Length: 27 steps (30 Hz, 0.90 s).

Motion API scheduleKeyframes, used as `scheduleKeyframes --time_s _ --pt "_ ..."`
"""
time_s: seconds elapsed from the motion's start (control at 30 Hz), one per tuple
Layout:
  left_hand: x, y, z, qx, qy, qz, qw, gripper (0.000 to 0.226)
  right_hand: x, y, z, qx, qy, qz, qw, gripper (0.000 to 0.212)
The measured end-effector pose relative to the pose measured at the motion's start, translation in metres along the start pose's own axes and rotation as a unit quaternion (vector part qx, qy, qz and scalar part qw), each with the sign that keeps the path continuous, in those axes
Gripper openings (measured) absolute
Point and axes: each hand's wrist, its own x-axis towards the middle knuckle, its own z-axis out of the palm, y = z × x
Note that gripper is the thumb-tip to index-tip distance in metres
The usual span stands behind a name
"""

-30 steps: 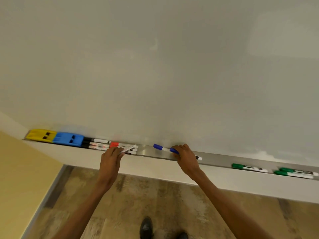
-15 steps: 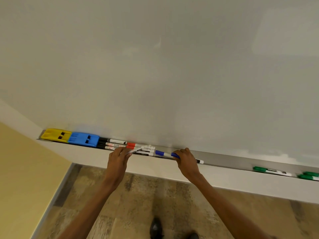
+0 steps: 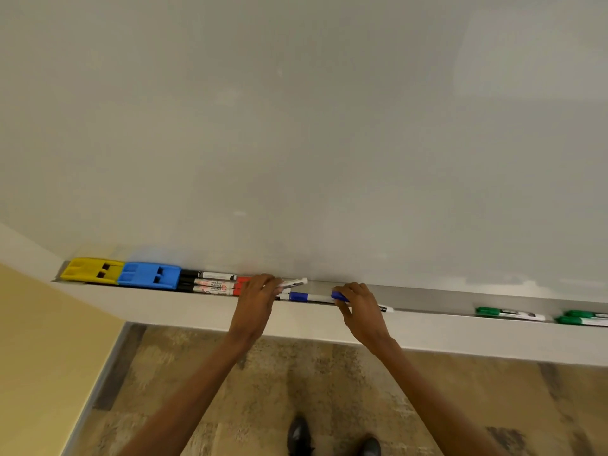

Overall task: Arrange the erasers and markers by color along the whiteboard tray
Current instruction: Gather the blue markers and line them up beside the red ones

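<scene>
blue marker (image 3: pixel 307 296) lies under right hand (image 3: pixel 360 307) fingers (image 3: pixel 342 292).

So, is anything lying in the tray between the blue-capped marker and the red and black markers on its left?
Yes: the left hand, holding a white marker, sits between blue-capped marker and that group.

Whiteboard (image 3: pixel 296 126) with smooth, faintly glossy surface; tray (image 3: pixel 427 299) of brushed, satin-looking metal; yellow eraser (image 3: pixel 93 268) and blue eraser (image 3: pixel 149 274) of matt moulded plastic; green markers (image 3: pixel 510 313) with smooth plastic barrels; floor (image 3: pixel 296 383) with mottled, matt wood-look finish
</scene>
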Motion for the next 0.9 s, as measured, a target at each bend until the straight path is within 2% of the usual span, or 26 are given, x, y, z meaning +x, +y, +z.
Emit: scheduleKeyframes --time_s 0.1,0.2,0.47,0.67,0.9 --pt "0.013 0.023 0.012 -0.006 -0.016 0.050 0.999 0.021 -0.022 0.010 -0.011 0.028 0.040 0.049 0.998 0.027" --pt "0.027 0.047 0.029 -0.010 -0.052 0.076 0.996 0.019 -0.049 0.024 -0.022 0.043 0.038 0.079 0.995 0.032" --pt "0.034 0.071 0.069 -0.011 -0.097 0.080 0.992 0.021 -0.100 0.059 -0.048 0.016 0.060 0.145 0.987 0.038" --pt "0.031 0.060 0.077 -0.009 -0.109 0.068 0.992 0.024 -0.115 0.063 -0.052 0.002 0.065 0.151 0.986 0.042" --pt "0.025 0.058 0.077 -0.009 -0.105 0.059 0.993 0.027 -0.105 0.057 -0.045 0.010 0.064 0.142 0.988 0.037"
